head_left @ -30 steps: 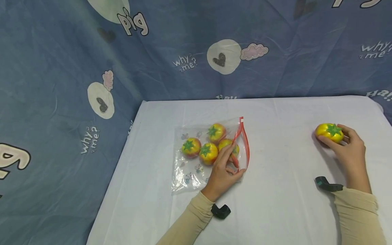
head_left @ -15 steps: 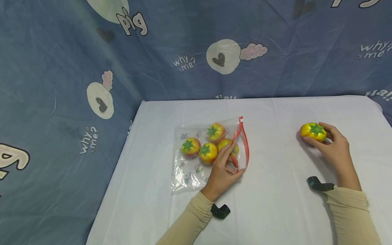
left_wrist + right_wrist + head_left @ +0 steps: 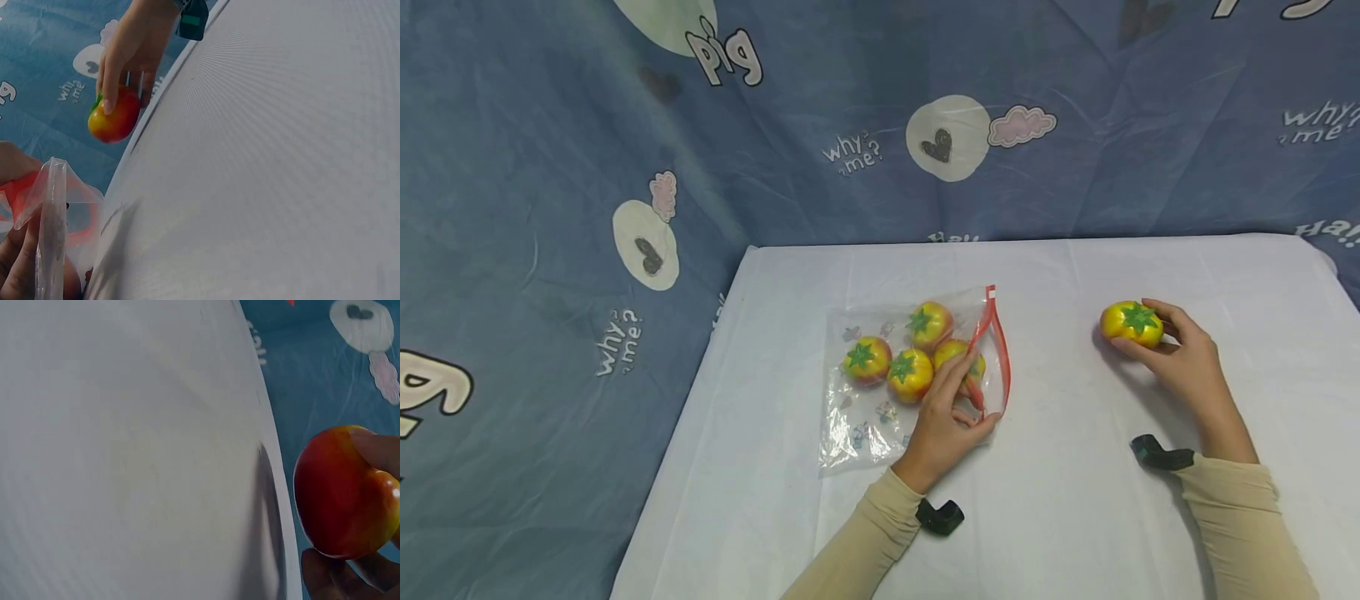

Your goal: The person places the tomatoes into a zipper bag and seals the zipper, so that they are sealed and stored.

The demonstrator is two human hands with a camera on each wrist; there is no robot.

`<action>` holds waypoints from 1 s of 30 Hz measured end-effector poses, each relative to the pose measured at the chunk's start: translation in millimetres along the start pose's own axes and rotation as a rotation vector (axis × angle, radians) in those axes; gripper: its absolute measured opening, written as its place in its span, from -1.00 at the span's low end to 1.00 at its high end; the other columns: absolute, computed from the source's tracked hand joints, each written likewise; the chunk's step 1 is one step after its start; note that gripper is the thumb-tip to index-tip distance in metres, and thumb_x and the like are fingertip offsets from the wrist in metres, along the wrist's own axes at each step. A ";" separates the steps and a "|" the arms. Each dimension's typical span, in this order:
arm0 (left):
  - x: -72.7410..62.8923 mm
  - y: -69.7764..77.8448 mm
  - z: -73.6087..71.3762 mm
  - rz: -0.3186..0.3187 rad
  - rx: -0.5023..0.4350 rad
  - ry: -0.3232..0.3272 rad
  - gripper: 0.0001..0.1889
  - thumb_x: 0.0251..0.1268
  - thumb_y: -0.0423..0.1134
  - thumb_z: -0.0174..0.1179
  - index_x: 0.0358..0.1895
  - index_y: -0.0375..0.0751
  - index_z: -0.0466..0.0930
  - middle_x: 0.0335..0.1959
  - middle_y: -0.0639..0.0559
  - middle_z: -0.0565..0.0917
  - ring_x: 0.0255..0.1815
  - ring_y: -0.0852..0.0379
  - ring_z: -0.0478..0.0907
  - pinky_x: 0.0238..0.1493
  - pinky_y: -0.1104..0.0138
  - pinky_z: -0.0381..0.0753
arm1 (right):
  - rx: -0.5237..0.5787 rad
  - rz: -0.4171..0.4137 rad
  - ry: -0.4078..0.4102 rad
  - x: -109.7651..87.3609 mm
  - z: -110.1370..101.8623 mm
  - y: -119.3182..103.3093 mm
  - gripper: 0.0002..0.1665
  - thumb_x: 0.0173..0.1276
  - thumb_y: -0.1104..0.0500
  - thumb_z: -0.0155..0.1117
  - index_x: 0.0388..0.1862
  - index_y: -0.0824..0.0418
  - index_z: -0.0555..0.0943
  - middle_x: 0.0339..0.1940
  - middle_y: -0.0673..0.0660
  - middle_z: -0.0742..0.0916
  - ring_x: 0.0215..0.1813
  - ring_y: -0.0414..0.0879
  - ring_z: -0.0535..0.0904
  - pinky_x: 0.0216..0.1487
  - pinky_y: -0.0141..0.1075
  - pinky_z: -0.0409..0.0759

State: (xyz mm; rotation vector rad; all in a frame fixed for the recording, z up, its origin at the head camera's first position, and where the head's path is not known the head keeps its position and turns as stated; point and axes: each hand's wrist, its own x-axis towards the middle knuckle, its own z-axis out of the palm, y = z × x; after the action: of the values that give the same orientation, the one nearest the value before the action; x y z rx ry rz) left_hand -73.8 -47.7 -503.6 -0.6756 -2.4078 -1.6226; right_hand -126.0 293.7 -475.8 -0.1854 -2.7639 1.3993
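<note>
A clear zip bag (image 3: 857, 433) with a red zip edge (image 3: 1004, 358) lies on the white table, its mouth parted toward the right. Several yellow-red toy fruits (image 3: 910, 375) with green star-shaped leaves are inside; one is partly behind the fingers. My left hand (image 3: 943, 429) holds the bag at its mouth by the red edge, and the left wrist view has the clear plastic (image 3: 53, 219) up close. To the right of the bag, my right hand (image 3: 1187, 362) grips another such toy fruit (image 3: 1129, 323) between thumb and fingers. This fruit (image 3: 344, 494) looks raised off the table, casting a shadow.
A white cloth covers the table (image 3: 1060, 517). Behind it and on the left hangs a blue printed curtain (image 3: 820, 75). Dark wrist devices (image 3: 942, 518) sit at both cuffs.
My right hand has moved left with the toy fruit, closer to the bag. The left hand and the bag have stayed where they were.
</note>
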 end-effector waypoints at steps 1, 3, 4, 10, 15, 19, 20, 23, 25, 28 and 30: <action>0.1 0.0 0.0 0.002 0.000 0.001 0.00 0.07 -0.40 0.55 0.61 0.01 0.22 0.42 -0.03 0.41 -0.15 0.07 0.57 -0.35 0.52 0.75 | -0.001 -0.008 -0.006 -0.1 1.6 -1.8 -0.04 0.35 -0.09 0.48 0.61 0.12 0.29 0.52 0.39 0.45 0.39 0.28 0.42 -0.08 -0.75 0.35; 0.2 0.2 -0.2 0.005 0.002 0.002 0.01 0.07 -0.40 0.56 0.61 0.01 0.22 0.42 -0.03 0.41 -0.15 0.06 0.57 -0.35 0.53 0.74 | -0.001 -0.025 -0.021 -0.3 5.2 -5.4 -0.04 0.35 -0.09 0.48 0.61 0.13 0.29 0.51 0.39 0.45 0.40 0.33 0.42 -0.07 -0.75 0.35; 0.2 0.5 -0.3 0.007 0.002 0.003 0.01 0.06 -0.41 0.56 0.61 0.01 0.22 0.42 -0.04 0.41 -0.15 0.06 0.57 -0.35 0.53 0.74 | -0.001 -0.032 -0.026 -0.7 7.0 -7.3 -0.04 0.34 -0.09 0.49 0.61 0.13 0.29 0.50 0.39 0.46 0.39 0.33 0.42 -0.07 -0.75 0.35; 0.2 0.6 0.0 0.018 0.007 0.007 0.01 0.06 -0.41 0.56 0.61 -0.03 0.22 0.42 -0.06 0.42 -0.15 0.09 0.56 -0.35 0.54 0.74 | 0.001 -0.094 -0.040 -3.2 17.7 -17.5 -0.06 0.32 -0.03 0.53 0.58 0.15 0.33 0.44 0.40 0.51 0.37 0.34 0.46 -0.05 -0.75 0.35; 0.6 1.5 0.0 0.010 -0.005 0.004 0.02 0.05 -0.42 0.56 0.61 -0.02 0.22 0.42 -0.07 0.42 -0.14 0.05 0.56 -0.36 0.52 0.74 | 0.003 -0.156 -0.043 -4.5 27.6 -24.4 -0.08 0.27 0.04 0.57 0.54 0.16 0.38 0.41 0.36 0.55 0.31 0.03 0.48 0.00 -0.77 0.37; 1.0 1.9 -0.5 0.000 -0.013 0.001 0.01 0.06 -0.42 0.55 0.61 -0.01 0.23 0.41 -0.06 0.43 -0.15 0.05 0.57 -0.37 0.52 0.74 | -0.003 -0.194 -0.057 -6.7 35.2 -31.9 -0.10 0.25 0.05 0.59 0.52 0.16 0.41 0.41 0.33 0.56 0.27 -0.08 0.46 0.03 -0.75 0.37; 1.1 1.9 -0.6 -0.002 -0.013 0.001 0.00 0.06 -0.43 0.55 0.60 -0.01 0.23 0.40 -0.06 0.43 -0.15 0.05 0.57 -0.37 0.52 0.75 | 0.002 -0.200 -0.062 -7.5 36.7 -33.8 -0.10 0.25 0.06 0.59 0.52 0.17 0.41 0.42 0.32 0.55 0.30 -0.04 0.47 0.04 -0.74 0.37; 1.4 2.3 -0.7 -0.005 -0.014 0.000 0.00 0.07 -0.43 0.55 0.60 -0.01 0.23 0.38 -0.06 0.44 -0.16 0.07 0.58 -0.37 0.52 0.74 | -0.005 -0.221 -0.073 -10.3 41.9 -39.2 -0.12 0.27 0.07 0.57 0.51 0.17 0.41 0.43 0.31 0.55 0.34 0.14 0.48 0.06 -0.71 0.33; 1.6 2.7 -1.0 -0.006 -0.015 -0.001 0.00 0.07 -0.43 0.55 0.60 -0.01 0.23 0.38 -0.06 0.44 -0.16 0.07 0.58 -0.37 0.52 0.75 | 0.000 -0.238 -0.077 -11.8 46.2 -42.0 -0.14 0.27 0.10 0.57 0.50 0.19 0.42 0.42 0.31 0.56 0.35 0.18 0.48 0.06 -0.74 0.30; 1.5 3.3 -1.3 -0.010 -0.019 -0.003 0.00 0.06 -0.43 0.55 0.61 0.00 0.23 0.37 -0.05 0.45 -0.16 0.06 0.59 -0.37 0.51 0.75 | 0.006 -0.277 -0.084 -13.4 53.9 -45.4 -0.15 0.26 0.13 0.58 0.48 0.22 0.44 0.40 0.31 0.59 0.33 0.17 0.50 0.07 -0.80 0.29; 1.3 3.1 -1.3 -0.010 -0.022 -0.003 0.01 0.06 -0.43 0.55 0.61 -0.01 0.23 0.37 -0.06 0.45 -0.16 0.04 0.60 -0.37 0.50 0.75 | 0.015 -0.303 -0.089 -14.4 58.8 -47.6 -0.16 0.24 0.16 0.58 0.46 0.25 0.45 0.38 0.32 0.60 0.31 0.16 0.51 0.07 -0.83 0.29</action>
State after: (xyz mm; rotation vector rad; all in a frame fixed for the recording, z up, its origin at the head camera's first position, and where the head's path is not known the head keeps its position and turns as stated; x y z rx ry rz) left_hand -73.7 -47.6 -499.9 -0.6706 -2.4023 -1.6557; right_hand -121.2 216.9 -472.1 0.2911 -2.7016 1.3766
